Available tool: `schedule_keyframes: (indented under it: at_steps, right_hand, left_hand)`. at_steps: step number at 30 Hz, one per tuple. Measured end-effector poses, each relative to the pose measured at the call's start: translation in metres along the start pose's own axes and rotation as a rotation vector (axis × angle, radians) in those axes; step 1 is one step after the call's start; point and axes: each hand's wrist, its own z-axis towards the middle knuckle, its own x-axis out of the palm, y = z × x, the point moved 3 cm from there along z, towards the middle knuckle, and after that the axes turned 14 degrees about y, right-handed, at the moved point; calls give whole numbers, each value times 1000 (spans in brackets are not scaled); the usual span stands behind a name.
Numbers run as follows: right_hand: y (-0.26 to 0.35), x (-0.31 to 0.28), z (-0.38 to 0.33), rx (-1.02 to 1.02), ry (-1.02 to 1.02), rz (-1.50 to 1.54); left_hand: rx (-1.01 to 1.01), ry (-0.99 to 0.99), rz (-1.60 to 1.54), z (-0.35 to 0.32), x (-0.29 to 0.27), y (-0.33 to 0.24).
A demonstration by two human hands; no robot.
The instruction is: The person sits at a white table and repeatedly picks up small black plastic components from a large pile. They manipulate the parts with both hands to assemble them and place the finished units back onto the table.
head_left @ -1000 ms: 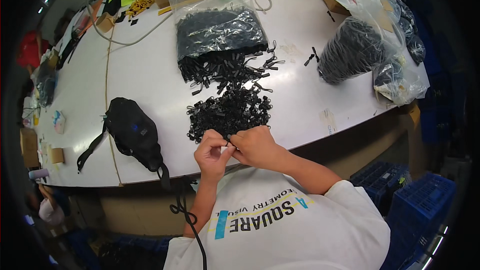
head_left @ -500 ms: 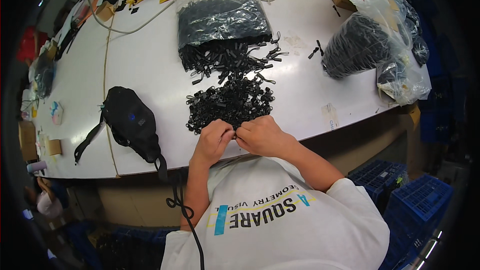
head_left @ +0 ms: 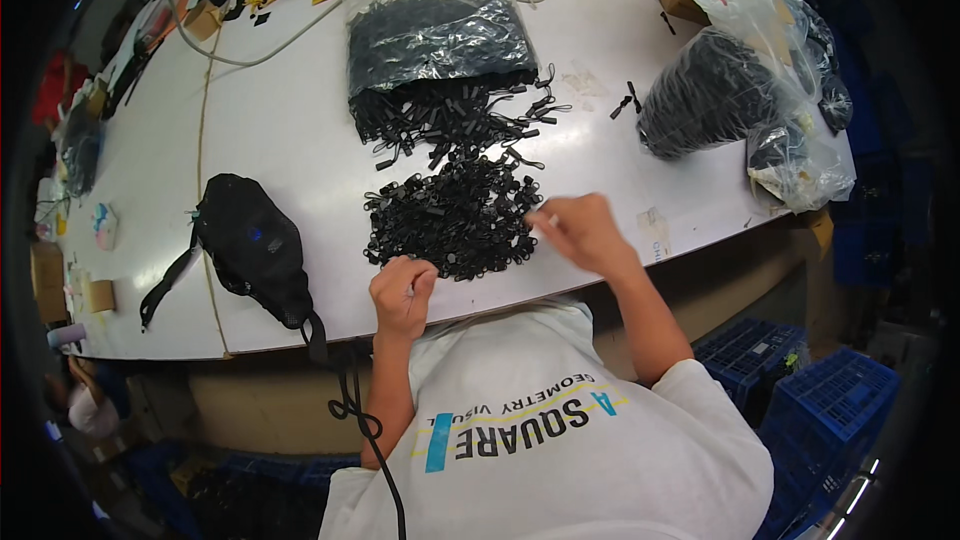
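Note:
A heap of small black plastic pieces with loops point(head_left: 455, 220) lies on the white table in front of me. At its near left edge my left hand point(head_left: 403, 295) is closed, thumb against the curled fingers; whatever they hold is hidden. My right hand point(head_left: 588, 232) is beside the heap's right edge, fingers pointing left toward it, smeared by motion. Just beyond, black cord zipper pulls point(head_left: 455, 118) spill from the mouth of a clear plastic bag point(head_left: 440, 35) filled with more of them.
A black mesh pouch point(head_left: 250, 245) with a strap and cord lies on the left. Clear bags of black items point(head_left: 710, 90) stand at the right, near a few loose pulls point(head_left: 625, 100). A grey cable point(head_left: 240, 62) crosses the far left. Blue crates point(head_left: 830, 395) stand below the table's right side.
My hands were together at the heap's near edge and have parted. The right hand moved right and away from me; the left shifted slightly left and nearer, staying closed.

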Motion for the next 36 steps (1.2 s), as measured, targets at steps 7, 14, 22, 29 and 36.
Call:
schedule_keyframes:
  at_steps: [7,14,22,29,36]
  right_hand:
    - [-64,-35,-14,547,-487,-193]
    - [-47,-34,28,-5,-468,1510]
    - [45,29,60,-19,-255,1802]
    - [55,49,59,0,-470,1941]
    - [63,75,53,-68,-317,1812]
  left_hand:
    - [-31,-81,-24,-7,-10,2]
    - [-194,30,-109,14,-5,-9]
    - [-188,150,-401,52,41,-26]
    - [-155,-68,-326,46,41,-17]
    - [-168,-295,-644,45,38,-3]
